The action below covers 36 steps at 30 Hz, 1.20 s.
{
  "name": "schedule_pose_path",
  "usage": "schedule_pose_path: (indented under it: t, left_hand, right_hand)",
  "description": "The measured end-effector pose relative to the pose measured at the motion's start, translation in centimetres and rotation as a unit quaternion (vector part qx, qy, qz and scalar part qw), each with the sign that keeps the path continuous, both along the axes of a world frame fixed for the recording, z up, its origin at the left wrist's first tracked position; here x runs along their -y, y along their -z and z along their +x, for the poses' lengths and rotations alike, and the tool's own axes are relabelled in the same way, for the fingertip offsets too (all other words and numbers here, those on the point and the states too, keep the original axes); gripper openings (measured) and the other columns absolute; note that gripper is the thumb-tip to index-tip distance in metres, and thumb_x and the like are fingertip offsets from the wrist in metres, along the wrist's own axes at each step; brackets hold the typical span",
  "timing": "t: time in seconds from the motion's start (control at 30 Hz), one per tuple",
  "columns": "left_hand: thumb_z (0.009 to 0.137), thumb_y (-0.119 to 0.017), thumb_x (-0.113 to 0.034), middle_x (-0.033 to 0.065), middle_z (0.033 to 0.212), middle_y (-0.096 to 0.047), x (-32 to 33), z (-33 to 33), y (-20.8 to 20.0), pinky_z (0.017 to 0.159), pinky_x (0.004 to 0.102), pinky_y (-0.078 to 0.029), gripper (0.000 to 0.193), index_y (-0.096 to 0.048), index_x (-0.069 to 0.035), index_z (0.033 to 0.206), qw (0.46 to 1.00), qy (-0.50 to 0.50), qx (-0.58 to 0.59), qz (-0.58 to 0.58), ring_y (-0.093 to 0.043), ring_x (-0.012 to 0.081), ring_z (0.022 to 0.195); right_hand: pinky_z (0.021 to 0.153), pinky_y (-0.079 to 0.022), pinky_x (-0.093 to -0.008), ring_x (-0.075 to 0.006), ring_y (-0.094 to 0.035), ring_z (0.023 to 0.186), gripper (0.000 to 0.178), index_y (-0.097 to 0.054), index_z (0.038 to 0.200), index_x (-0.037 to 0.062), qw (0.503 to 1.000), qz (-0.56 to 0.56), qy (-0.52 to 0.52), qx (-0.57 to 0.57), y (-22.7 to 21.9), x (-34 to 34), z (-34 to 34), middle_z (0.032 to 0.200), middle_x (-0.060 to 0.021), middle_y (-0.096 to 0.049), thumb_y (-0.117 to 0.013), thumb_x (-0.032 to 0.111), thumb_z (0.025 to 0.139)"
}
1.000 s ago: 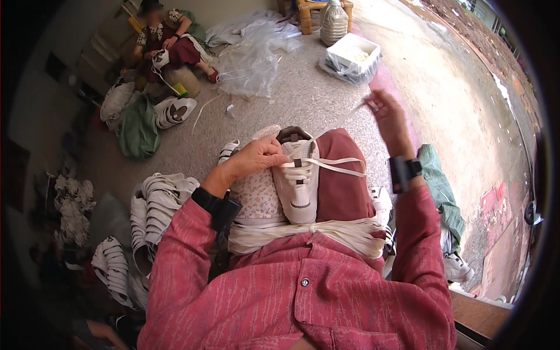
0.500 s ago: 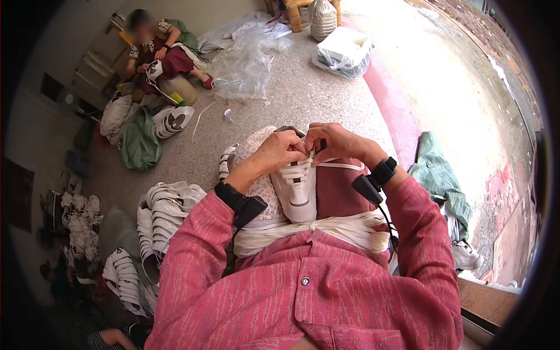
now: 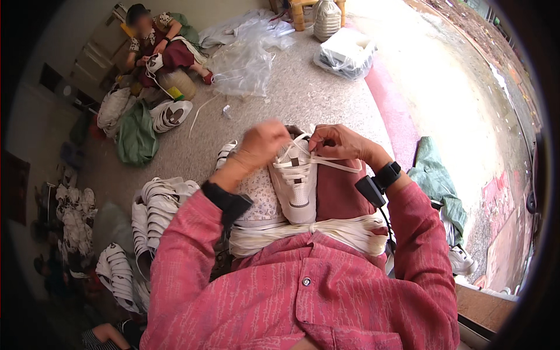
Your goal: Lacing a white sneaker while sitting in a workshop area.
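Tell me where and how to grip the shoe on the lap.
Probably across the rounded toe of the white shoe, from above: it lies untouched, white strands bunched just on its near side, while the left hand and right hand are by the collar.

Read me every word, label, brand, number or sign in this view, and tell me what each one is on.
No text can be read anywhere.
White shoe: its dark tabs are too small to tell whether they carry lettering.
Plastic-wrapped tub: nothing legible.
Red patch on the ground at right: too blurred to tell whether its pale marks are writing.
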<state>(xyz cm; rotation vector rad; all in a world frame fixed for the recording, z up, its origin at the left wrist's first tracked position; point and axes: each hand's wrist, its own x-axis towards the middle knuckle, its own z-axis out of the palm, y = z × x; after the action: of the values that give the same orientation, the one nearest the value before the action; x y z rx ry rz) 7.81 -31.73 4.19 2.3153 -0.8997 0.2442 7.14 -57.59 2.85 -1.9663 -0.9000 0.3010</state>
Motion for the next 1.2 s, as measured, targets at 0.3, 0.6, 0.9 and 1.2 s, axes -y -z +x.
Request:
schedule_pose_path:
  t: [0.3, 0.6, 0.9, 1.2]
  left_hand:
    - [0.083, -0.067, -0.015, 0.0094, 0.082, -0.062, -19.1, 3.9, -3.1, 0.066, 0.0362, -0.048, 0.011, -0.065, -0.006, 0.086, 0.909, -0.378, 0.176, -0.011, -0.062, 0.026, 0.075]
    - [0.079, -0.073, -0.009, -0.0025, 0.075, -0.053, -7.6, -5.8, -0.2, 0.065, 0.0249, -0.044, 0.028, -0.063, -0.009, 0.104, 0.979, -0.042, -0.181, -0.088, -0.052, 0.0083, 0.071]
    - [0.077, -0.075, -0.021, 0.0047, 0.08, -0.059, -4.1, -5.7, 0.6, 0.071, 0.0349, -0.044, 0.017, -0.064, -0.01, 0.084, 0.999, 0.019, -0.019, -0.026, -0.057, 0.0227, 0.075]
    - [0.077, -0.072, -0.023, 0.0075, 0.082, -0.058, -2.8, -6.8, -0.8, 0.075, 0.0385, -0.045, 0.019, -0.061, -0.007, 0.078, 0.992, 0.025, -0.12, 0.04, -0.059, 0.0272, 0.08]
  right_hand:
    - [0.079, -0.049, -0.0354, -0.0247, -0.063, 0.087, 0.033, -0.065, 0.106, 0.0056, 0.988, 0.108, 0.108, 0.037, 1.0, -0.9, -1.8, 0.11, -0.0126, -0.058, -0.054, 0.002, 0.075]
    - [0.075, -0.049, -0.0351, -0.0276, -0.059, 0.085, 0.025, -0.065, 0.1, 0.0073, 0.989, -0.018, 0.054, 0.136, -1.4, -1.2, -4.8, 0.101, -0.0109, -0.056, -0.062, -0.002, 0.077]
    - [0.069, -0.047, -0.0376, -0.0289, -0.057, 0.079, 0.017, -0.065, 0.088, 0.0049, 0.984, -0.08, 0.053, 0.15, -1.1, -1.9, -4.7, 0.089, -0.0109, -0.055, -0.073, 0.016, 0.079]
    - [0.057, -0.045, -0.0388, -0.0274, -0.056, 0.065, 0.027, -0.059, 0.074, 0.0047, 0.951, -0.147, 0.182, 0.2, 0.3, -3.0, -7.6, 0.071, -0.0089, -0.054, -0.073, 0.026, 0.08]
